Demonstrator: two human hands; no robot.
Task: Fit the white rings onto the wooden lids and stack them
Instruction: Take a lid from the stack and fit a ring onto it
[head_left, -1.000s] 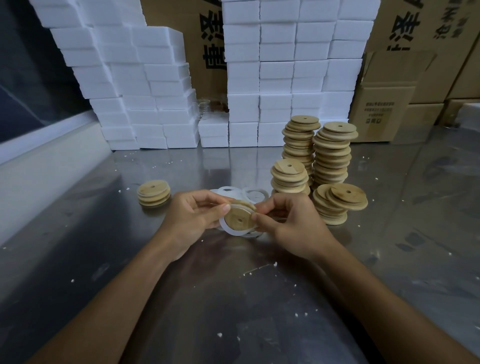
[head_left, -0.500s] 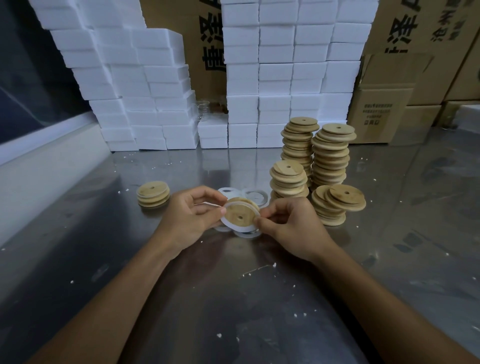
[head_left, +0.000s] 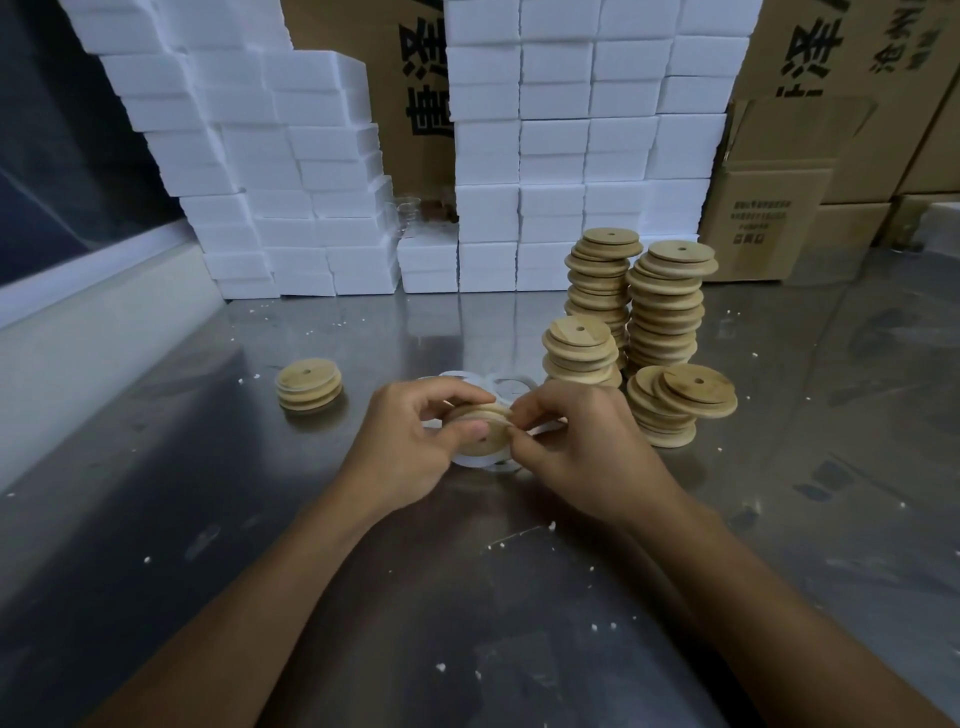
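Worked at a scuffed steel table, speckled with white crumbs. Along its far edge, walls of white foam blocks, with printed cardboard boxes behind them and toward the far right corner. Right of the table's middle, four stacks of bare wooden lids, two tall ones behind and two shorter in front. Toward the left edge, a short stack of ringed lids. Near the middle, just beyond the hands, loose white rings flat on the steel.

Compared with half a second before: hands drawn closer together, lid tipped more toward edge-on, less of its ring exposed, left thumb now across its face.

Left hand curled around the wooden lid, thumb on its face and fingers over its top rim. Right hand pinched at the lid's right rim, fingertips on the white ring showing under its lower edge. Lid held just above the table's middle, over the loose rings.
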